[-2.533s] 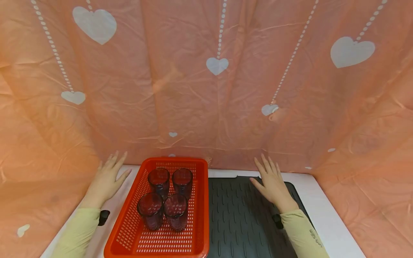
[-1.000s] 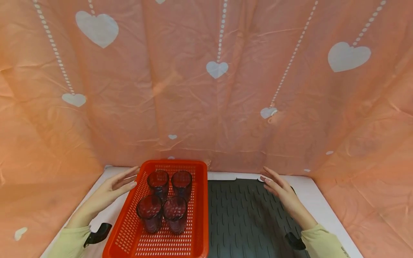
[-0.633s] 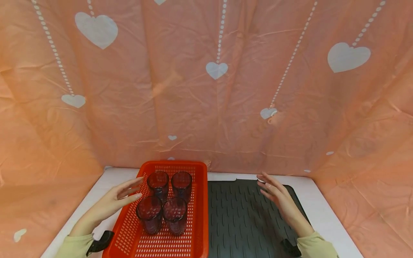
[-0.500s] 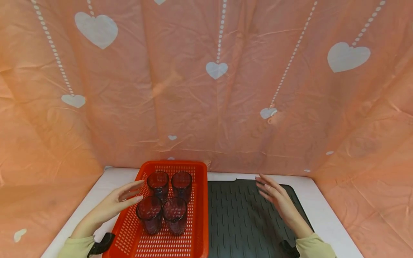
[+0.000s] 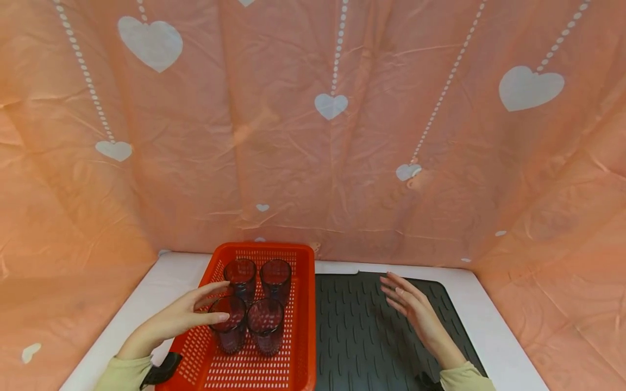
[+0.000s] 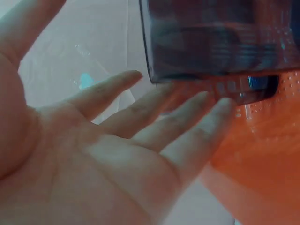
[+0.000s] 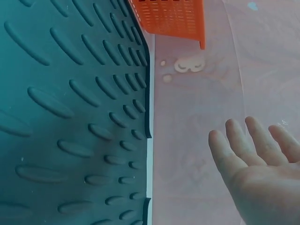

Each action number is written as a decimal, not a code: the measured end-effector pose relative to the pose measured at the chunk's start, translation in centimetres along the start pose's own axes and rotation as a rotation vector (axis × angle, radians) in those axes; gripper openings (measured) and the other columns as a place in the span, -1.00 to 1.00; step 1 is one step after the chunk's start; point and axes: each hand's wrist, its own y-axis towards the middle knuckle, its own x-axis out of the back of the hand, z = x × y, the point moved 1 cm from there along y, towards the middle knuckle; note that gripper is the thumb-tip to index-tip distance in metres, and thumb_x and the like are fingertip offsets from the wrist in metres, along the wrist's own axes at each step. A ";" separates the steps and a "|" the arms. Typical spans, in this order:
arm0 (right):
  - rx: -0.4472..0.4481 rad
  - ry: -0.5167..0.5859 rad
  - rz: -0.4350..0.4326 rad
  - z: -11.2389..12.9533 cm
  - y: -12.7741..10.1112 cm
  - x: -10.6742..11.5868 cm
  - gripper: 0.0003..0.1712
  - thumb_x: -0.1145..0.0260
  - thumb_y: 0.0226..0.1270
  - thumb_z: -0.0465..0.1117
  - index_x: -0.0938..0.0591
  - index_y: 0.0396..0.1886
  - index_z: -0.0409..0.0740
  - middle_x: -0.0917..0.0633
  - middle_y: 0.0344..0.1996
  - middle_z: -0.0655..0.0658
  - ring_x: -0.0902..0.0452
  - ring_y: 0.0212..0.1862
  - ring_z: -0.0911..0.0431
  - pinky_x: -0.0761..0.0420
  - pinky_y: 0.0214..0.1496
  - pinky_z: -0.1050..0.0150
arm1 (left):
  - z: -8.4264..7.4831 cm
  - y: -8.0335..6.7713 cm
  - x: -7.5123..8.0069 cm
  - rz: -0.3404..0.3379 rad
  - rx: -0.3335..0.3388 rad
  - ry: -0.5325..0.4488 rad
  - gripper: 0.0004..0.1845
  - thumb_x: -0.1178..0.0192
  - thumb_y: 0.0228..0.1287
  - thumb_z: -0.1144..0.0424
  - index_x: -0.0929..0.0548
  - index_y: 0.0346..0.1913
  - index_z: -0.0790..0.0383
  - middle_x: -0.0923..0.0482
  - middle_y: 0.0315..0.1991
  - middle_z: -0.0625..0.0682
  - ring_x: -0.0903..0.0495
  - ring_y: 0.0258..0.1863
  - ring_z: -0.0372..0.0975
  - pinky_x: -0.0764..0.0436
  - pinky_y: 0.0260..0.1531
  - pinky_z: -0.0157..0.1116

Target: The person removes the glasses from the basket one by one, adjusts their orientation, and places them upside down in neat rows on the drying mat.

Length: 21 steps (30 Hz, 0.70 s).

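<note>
Glasses, four of them, dark and ribbed, stand upright in two pairs inside the orange basket (image 5: 298, 304) near the desk's (image 5: 161, 282) left edge, and our left hand (image 5: 183, 317) reaches over the basket's left rim toward the front left glass (image 5: 229, 321). Our left fingers (image 5: 215, 316) are spread wide and nearly straight, the thumb tip at the rim of that glass and the longer fingers stretched beyond it toward the back left glass (image 5: 240, 278); they hold nothing. From the left wrist view the open palm (image 6: 93, 173) faces a dark glass wall (image 6: 215, 42) just beside the fingertips, and we cannot tell whether skin touches it. The front right glass (image 5: 265, 325) stands just beside the front left one, and the back right glass (image 5: 276, 279) stands behind it. To the right of the basket lies the grey ridged mat (image 5: 362, 336), its left edge against the basket's side. Our right hand (image 5: 413, 312) hovers over the mat's far half, well apart from the basket, its fingers (image 5: 393, 287) straight, slightly fanned and holding nothing. The right wrist view shows the same open right hand (image 7: 262, 164) near the mat's edge. A peach curtain with white hearts (image 5: 331, 106) hangs behind the desk's far edge and along both sides.
</note>
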 end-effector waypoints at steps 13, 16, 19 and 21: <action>-0.001 0.017 0.015 -0.2 0.0 -0.6 -0.45 0.15 0.59 -0.18 -0.12 0.46 -0.31 -0.36 0.33 -0.22 -0.29 0.33 -0.03 -0.39 0.26 0.19 | -0.3 0.8 -1.0 0.067 -0.030 0.075 -0.06 -0.48 0.00 0.18 -0.20 0.39 0.37 -0.22 0.31 0.37 -0.22 0.26 0.23 -0.40 0.05 0.08; -0.018 0.012 0.009 -0.4 0.0 -0.7 -0.45 0.13 0.58 -0.16 -0.14 0.45 -0.30 -0.32 0.35 -0.27 -0.31 0.32 0.00 -0.39 0.25 0.19 | -0.2 0.8 -1.0 0.069 -0.062 0.077 -0.06 -0.51 -0.04 0.20 -0.22 0.38 0.37 -0.26 0.29 0.36 -0.28 0.22 0.22 -0.46 0.02 -0.10; -0.045 0.012 -0.002 -0.5 0.1 -0.9 -0.44 0.12 0.58 -0.14 -0.15 0.44 -0.31 -0.26 0.36 -0.37 -0.29 0.33 -0.04 -0.39 0.25 0.17 | -0.1 0.8 -1.0 0.076 -0.087 0.061 -0.05 -0.52 -0.07 0.23 -0.23 0.36 0.39 -0.31 0.25 0.34 -0.33 0.17 0.20 -0.49 -0.04 -0.27; -0.060 0.013 0.000 -0.7 0.1 -1.0 -0.44 0.13 0.58 -0.13 -0.14 0.44 -0.31 -0.21 0.37 -0.41 -0.25 0.34 -0.09 -0.38 0.26 0.15 | 0.1 0.7 -1.0 0.084 -0.096 0.034 -0.05 -0.52 -0.08 0.26 -0.22 0.36 0.42 -0.32 0.24 0.35 -0.35 0.15 0.21 -0.51 -0.06 -0.31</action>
